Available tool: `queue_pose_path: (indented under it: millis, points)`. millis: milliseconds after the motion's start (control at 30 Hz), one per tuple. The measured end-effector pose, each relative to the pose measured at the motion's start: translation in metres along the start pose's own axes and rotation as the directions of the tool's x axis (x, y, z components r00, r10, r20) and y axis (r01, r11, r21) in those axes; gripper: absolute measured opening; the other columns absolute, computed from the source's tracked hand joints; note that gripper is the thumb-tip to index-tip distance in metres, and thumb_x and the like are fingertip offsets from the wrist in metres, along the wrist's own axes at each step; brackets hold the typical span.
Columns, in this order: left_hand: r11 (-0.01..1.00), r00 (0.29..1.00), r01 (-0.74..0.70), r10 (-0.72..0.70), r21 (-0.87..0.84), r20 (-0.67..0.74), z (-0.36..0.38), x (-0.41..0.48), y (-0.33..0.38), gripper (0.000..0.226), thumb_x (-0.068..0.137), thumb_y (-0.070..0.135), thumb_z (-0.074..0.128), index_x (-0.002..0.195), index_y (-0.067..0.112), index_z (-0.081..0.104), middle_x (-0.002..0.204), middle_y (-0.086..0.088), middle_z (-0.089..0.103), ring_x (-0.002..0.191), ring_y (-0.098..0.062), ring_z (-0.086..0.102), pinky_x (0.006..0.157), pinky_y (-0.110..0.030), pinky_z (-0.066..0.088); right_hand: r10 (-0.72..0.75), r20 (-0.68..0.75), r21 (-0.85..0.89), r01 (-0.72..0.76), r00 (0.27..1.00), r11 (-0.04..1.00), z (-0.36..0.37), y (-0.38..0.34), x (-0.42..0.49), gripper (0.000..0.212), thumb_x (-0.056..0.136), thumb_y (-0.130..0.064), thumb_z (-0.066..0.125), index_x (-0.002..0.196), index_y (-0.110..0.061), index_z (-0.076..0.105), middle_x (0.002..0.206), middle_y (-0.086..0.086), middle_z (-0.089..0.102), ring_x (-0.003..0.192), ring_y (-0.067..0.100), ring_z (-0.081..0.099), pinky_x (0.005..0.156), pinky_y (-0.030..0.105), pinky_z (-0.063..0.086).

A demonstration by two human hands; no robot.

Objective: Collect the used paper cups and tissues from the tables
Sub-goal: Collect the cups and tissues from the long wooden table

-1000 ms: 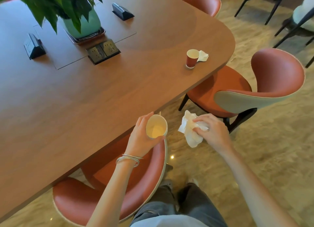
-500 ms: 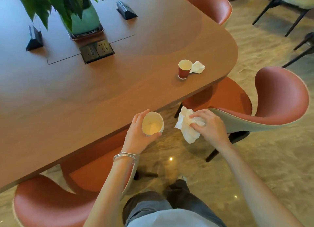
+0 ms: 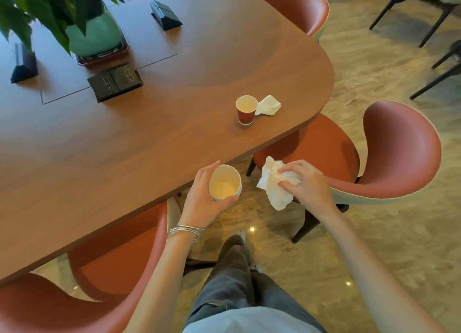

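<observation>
My left hand (image 3: pixel 203 198) grips a paper cup (image 3: pixel 225 182) from the side, just off the table's near edge, its mouth facing up. My right hand (image 3: pixel 305 183) pinches a crumpled white tissue (image 3: pixel 275 185) beside it, above the floor. On the wooden table (image 3: pixel 149 138) near its rounded end stands a red paper cup (image 3: pixel 246 109), upright. A second crumpled tissue (image 3: pixel 269 105) lies right next to that cup, on its right.
Orange shell chairs stand along the table: one (image 3: pixel 389 153) right of my hands, one (image 3: pixel 117 253) tucked under at lower left, one (image 3: pixel 296 6) at the far end. A potted plant (image 3: pixel 92 33), a socket box (image 3: pixel 116 82) and black stands (image 3: pixel 166 14) occupy the table's middle.
I have walked along the table toward its rounded end; the red cup and tissue on the table are nearer. Both hands keep the same hold on the cup and the tissue.
</observation>
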State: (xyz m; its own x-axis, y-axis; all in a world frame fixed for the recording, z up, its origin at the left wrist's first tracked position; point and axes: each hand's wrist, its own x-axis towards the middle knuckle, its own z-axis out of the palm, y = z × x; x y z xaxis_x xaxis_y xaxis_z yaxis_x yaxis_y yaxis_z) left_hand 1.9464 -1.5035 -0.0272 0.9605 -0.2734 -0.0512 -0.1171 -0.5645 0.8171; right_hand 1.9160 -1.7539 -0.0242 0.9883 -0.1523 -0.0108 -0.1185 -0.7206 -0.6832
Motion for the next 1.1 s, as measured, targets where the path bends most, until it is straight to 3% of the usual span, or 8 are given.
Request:
queue_pose_path:
  millis: [100, 433, 733, 933, 1100]
  points:
    - [1.000, 1.000, 0.009, -0.009, 0.008, -0.007, 0.004, 0.019, -0.004, 0.083, 0.065, 0.041, 0.078, 0.133, 0.039, 0.031, 0.127, 0.017, 0.038, 0.107, 0.001, 0.038, 0.085, -0.021, 0.034, 0.007, 0.009, -0.011, -0.007, 1.000, 1.000, 0.000, 0.006, 0.019, 0.018, 0.076, -0.027, 0.069, 0.094, -0.031, 0.067, 0.100, -0.013, 0.058, 0.087, 0.007, 0.054, 0.063, 0.015, 0.035]
    - [1.000, 1.000, 0.010, -0.010, 0.028, -0.011, -0.009, 0.126, -0.006, 0.084, 0.064, 0.045, 0.078, 0.133, 0.041, 0.030, 0.132, 0.014, 0.038, 0.109, 0.001, 0.037, 0.086, -0.015, 0.031, 0.009, -0.017, -0.037, -0.009, 1.000, 0.999, -0.012, 0.007, 0.120, 0.018, 0.078, -0.029, 0.068, 0.095, -0.032, 0.066, 0.106, -0.012, 0.059, 0.091, 0.012, 0.057, 0.074, 0.037, 0.048]
    - [1.000, 0.999, -0.019, 0.020, 0.020, -0.037, -0.030, 0.201, -0.006, 0.082, 0.064, 0.040, 0.079, 0.130, 0.044, 0.030, 0.131, 0.014, 0.040, 0.105, 0.012, 0.034, 0.088, -0.018, 0.032, 0.048, -0.038, -0.029, -0.049, 0.998, 0.998, -0.014, 0.013, 0.193, 0.020, 0.074, -0.027, 0.070, 0.093, -0.034, 0.066, 0.102, -0.016, 0.059, 0.089, 0.014, 0.058, 0.075, 0.039, 0.047]
    - [0.999, 0.997, 0.041, -0.042, -0.021, -0.059, -0.030, 0.220, -0.008, 0.080, 0.065, 0.041, 0.079, 0.129, 0.045, 0.030, 0.133, 0.012, 0.040, 0.112, -0.002, 0.040, 0.092, -0.024, 0.037, 0.047, 0.008, -0.063, -0.047, 0.999, 0.997, -0.012, 0.022, 0.220, 0.020, 0.075, -0.027, 0.070, 0.094, -0.032, 0.067, 0.103, -0.013, 0.060, 0.087, 0.015, 0.058, 0.065, 0.034, 0.045]
    - [0.998, 0.994, 0.057, -0.060, -0.027, -0.096, -0.022, 0.241, 0.004, 0.081, 0.066, 0.037, 0.079, 0.131, 0.039, 0.032, 0.134, 0.009, 0.040, 0.113, -0.003, 0.039, 0.092, -0.022, 0.035, 0.020, 0.040, -0.087, -0.016, 0.999, 0.996, -0.023, 0.034, 0.251, 0.020, 0.074, -0.025, 0.071, 0.093, -0.031, 0.068, 0.102, -0.013, 0.060, 0.084, 0.014, 0.057, 0.060, 0.033, 0.046]
